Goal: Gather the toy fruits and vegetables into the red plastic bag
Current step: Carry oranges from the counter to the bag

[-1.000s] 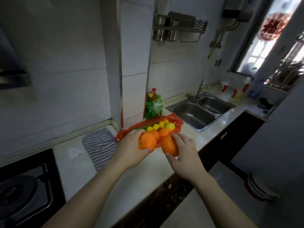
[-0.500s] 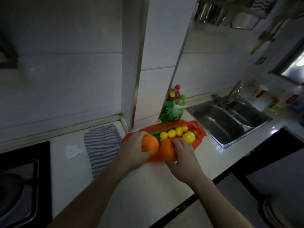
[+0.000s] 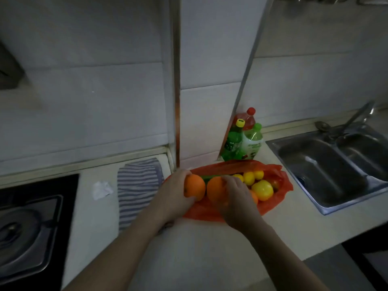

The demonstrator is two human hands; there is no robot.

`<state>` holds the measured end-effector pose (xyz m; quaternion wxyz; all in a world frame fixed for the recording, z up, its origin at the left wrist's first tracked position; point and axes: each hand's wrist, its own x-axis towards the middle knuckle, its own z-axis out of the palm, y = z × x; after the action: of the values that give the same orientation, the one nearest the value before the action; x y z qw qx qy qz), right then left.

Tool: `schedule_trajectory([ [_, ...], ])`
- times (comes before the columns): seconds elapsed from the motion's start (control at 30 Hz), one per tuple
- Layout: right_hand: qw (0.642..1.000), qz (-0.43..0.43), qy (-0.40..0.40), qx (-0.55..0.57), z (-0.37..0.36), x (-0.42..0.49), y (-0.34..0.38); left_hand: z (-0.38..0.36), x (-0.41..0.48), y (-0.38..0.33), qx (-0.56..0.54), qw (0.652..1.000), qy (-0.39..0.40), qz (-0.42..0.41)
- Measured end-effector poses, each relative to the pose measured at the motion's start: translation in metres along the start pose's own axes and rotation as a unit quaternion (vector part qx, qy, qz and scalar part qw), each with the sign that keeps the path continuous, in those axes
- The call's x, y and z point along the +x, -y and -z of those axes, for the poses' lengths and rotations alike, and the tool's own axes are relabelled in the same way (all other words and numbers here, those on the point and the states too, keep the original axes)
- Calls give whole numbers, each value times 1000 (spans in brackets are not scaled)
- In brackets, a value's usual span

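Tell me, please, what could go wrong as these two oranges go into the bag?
1. The left hand grips the left orange and the right hand the right orange, so neither seems to hold the red bag; its mouth may fold or slide when they are pushed in.
2. The bag lies flat beside the sink; the yellow fruits could roll out toward it.

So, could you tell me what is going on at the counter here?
A person is filling a red plastic bag that lies open on the counter with toy produce. The left hand grips one orange and the right hand holds a second orange, both at the bag's opening. Small yellow fruits and a larger yellow fruit already lie inside.
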<state>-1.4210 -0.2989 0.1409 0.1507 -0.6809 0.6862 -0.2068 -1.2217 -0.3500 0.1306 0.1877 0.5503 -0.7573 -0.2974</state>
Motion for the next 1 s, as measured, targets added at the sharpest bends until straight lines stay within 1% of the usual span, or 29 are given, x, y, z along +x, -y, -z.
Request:
schedule_trajectory([
  [0.13,999,11,30,40,-11,18,-29,-24,16,0,10,999,1,34],
  [0.3,993,29,96,68,-27,38,-60,-51,24,4,27,995,2,100],
  [0.4,988,35,127,84,-37,46,-71,-62,23,7,0,990,-8,144],
  [0.5,984,35,144,96,-47,49,-80,-73,23,11,-27,985,-15,168],
  [0.6,982,19,159,98,-52,50,-87,-82,27,14,-43,983,-22,179],
  [0.7,983,5,167,75,-51,53,-89,-90,32,17,-70,981,-27,182],
  [0.8,984,4,167,63,-51,54,-91,-96,34,24,-88,979,-25,183],
  [1.0,984,11,164,72,-58,51,-89,-103,24,37,-106,976,-35,186],
])
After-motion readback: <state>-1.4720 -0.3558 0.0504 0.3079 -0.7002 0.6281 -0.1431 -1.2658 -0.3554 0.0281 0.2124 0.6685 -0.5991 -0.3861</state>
